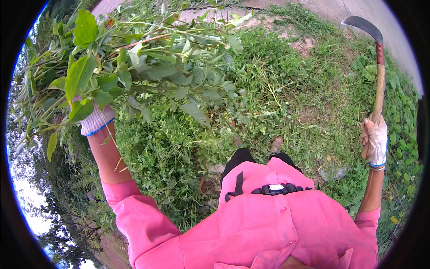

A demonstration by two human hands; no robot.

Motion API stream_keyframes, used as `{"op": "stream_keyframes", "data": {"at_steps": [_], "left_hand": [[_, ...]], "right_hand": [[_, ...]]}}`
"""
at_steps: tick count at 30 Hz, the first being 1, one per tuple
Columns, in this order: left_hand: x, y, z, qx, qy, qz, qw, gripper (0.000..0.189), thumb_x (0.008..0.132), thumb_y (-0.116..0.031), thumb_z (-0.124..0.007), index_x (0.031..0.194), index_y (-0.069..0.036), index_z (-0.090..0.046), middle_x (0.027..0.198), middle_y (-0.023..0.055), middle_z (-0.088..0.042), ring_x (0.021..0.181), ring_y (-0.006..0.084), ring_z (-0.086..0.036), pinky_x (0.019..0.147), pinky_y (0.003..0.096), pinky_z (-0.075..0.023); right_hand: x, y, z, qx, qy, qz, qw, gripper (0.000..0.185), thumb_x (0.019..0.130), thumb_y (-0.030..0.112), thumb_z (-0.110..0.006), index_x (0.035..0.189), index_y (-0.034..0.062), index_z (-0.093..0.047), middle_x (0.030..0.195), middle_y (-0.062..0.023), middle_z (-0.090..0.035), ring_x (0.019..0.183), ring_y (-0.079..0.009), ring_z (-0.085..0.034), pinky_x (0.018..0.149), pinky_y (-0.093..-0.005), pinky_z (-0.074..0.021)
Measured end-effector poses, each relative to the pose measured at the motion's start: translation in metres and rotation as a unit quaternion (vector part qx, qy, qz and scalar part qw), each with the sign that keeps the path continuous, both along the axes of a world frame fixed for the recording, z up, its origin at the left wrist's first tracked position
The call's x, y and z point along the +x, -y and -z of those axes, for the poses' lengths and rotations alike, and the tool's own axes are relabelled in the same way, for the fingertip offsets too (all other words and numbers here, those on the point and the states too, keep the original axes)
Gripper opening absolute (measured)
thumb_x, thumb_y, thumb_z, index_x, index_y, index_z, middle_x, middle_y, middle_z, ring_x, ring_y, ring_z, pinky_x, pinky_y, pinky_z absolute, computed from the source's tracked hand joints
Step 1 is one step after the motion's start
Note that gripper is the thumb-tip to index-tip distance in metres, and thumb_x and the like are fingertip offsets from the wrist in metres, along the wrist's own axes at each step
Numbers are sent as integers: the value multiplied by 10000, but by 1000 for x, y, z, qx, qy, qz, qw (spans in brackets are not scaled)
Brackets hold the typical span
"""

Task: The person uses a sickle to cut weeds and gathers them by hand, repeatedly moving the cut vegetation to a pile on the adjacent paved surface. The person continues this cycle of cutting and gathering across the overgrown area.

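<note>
My left hand [96,116], in a white knit glove with a blue cuff edge, is raised at the left. It grips a large bundle of cut leafy weeds [144,67], whose leaves hide the fingers. Out at the right, my right hand [375,139] wears a fingerless-looking pale glove and is closed around the wooden handle of a sickle [380,84]. Its curved dark blade [364,27] points up and to the left, joined to the handle by a riveted reddish socket. The blade touches no plants.
Low weeds and trampled cut stems [268,94] cover the ground around my feet. A concrete path [396,37] runs along the far and right side. Broad-leaved creepers [401,134] grow at the right. Trees [57,201] stand at the left. A buckled black strap [282,189] crosses my waist.
</note>
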State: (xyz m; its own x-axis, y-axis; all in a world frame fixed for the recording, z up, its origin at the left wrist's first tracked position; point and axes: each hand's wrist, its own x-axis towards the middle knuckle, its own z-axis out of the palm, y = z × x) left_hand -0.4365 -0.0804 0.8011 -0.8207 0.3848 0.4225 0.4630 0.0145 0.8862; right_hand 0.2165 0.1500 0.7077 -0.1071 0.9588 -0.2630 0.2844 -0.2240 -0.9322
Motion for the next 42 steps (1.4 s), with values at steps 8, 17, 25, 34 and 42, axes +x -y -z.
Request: {"op": "stream_keyframes", "data": {"at_steps": [8, 17, 25, 34, 42], "left_hand": [[18, 52, -70, -210, -212, -133, 945, 318, 844, -177, -644, 1103, -16, -556, 1040, 126, -641, 906, 225, -637, 747, 326, -512], [-22, 165, 64, -33, 303, -136, 943, 287, 863, -171, -561, 1057, 38, -599, 983, 127, -658, 797, 232, -651, 674, 340, -553], [-24, 149, 113, -108, 304, -122, 939, 338, 886, -237, -493, 1044, 30, -628, 1001, 117, -659, 828, 246, -642, 729, 374, -545], [-11, -66, 8, -239, -59, -136, 960, 363, 851, 3, -558, 1214, -9, -561, 1107, 109, -629, 878, 211, -622, 752, 337, -544], [-124, -542, -186, -239, -441, -140, 854, 576, 780, -341, -627, 1235, -2, -523, 1083, 169, -638, 971, 250, -594, 870, 352, -449]], "right_hand": [[-3, 77, 144, -277, 5, 71, 958, 109, 827, 66, -548, 870, 82, -449, 586, -15, -469, 356, -100, -395, 299, -253, -325], [-78, 85, 177, -345, 63, 75, 934, 48, 809, 63, -485, 849, 75, -462, 570, -18, -451, 351, -111, -399, 291, -281, -312], [-66, 102, 177, -323, 72, 174, 927, 36, 805, 54, -465, 808, 90, -460, 526, -21, -432, 348, -131, -404, 289, -297, -301], [-66, 56, 230, -410, 22, 198, 890, 72, 814, 87, -480, 744, 105, -474, 503, -23, -438, 331, -153, -399, 289, -312, -296], [-30, -45, 253, -389, -67, 198, 897, 106, 777, 35, -533, 803, 100, -453, 520, -28, -445, 335, -131, -406, 284, -288, -305]]}}
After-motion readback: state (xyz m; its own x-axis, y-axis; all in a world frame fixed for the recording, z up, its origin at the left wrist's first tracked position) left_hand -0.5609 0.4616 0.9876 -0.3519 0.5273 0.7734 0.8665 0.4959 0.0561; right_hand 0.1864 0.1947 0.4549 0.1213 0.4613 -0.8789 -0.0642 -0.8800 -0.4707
